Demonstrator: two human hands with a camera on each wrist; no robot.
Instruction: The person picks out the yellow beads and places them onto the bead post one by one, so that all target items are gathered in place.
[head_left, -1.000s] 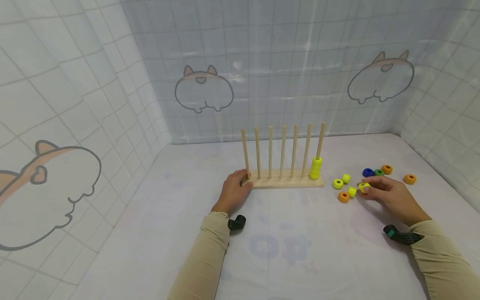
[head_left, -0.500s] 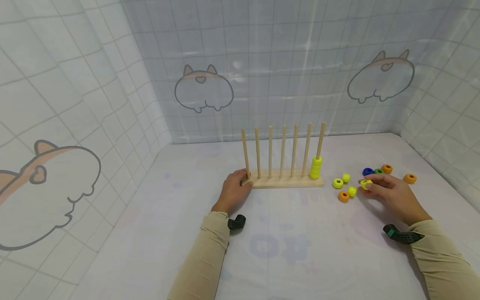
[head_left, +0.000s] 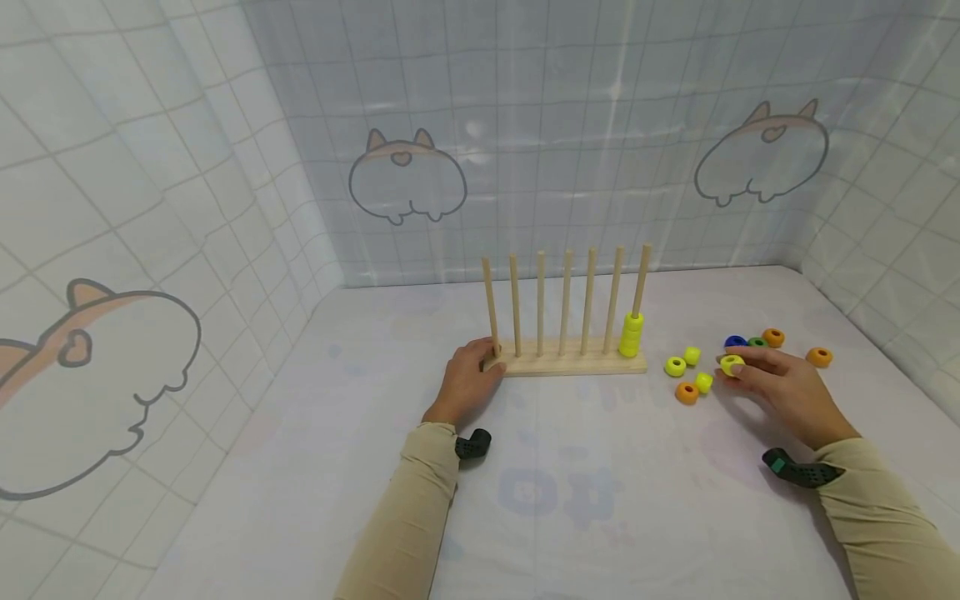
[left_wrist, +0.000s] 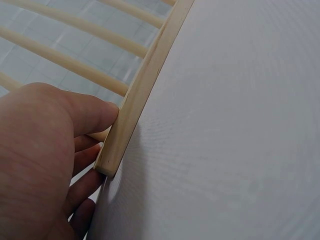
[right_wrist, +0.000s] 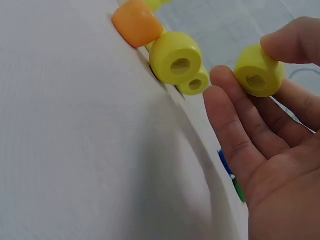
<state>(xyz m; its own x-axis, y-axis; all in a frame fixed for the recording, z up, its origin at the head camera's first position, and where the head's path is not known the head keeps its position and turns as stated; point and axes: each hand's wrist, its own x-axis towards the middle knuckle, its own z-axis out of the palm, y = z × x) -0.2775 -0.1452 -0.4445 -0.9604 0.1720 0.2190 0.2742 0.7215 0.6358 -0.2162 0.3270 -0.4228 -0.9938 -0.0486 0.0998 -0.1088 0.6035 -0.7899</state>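
A person in tan sleeves pinches a yellow bead (head_left: 732,365) between the thumb and fingers of the right hand (head_left: 787,390), apparently raised off the white-clothed surface (head_left: 540,550), while the left hand (head_left: 465,379) grips the near-left end of a wooden rack (head_left: 570,364), thumb along its front edge. Of the rack's seven upright pegs, only the far-right peg (head_left: 641,279) is loaded, carrying a short yellow stack (head_left: 631,335) at its foot; the other six stand bare, and the held bead is well apart from them all. By that measure the threading looks to be in its early stages. Left loose between the rack and the right hand are three yellow beads (head_left: 676,367) and an orange bead (head_left: 687,392); behind the hand's fingers lie a blue bead (head_left: 737,342), a green bead (head_left: 757,342) and a second orange bead (head_left: 773,337), with a third orange bead (head_left: 820,357) farther right. No brand or label can be read on rack, beads or the black wrist devices (head_left: 473,445); faded, letter-like marks (head_left: 527,492) on the cloth are too faint to make out, and the tiled-pattern backdrop (head_left: 570,100) bears cartoon animal outlines (head_left: 408,179).
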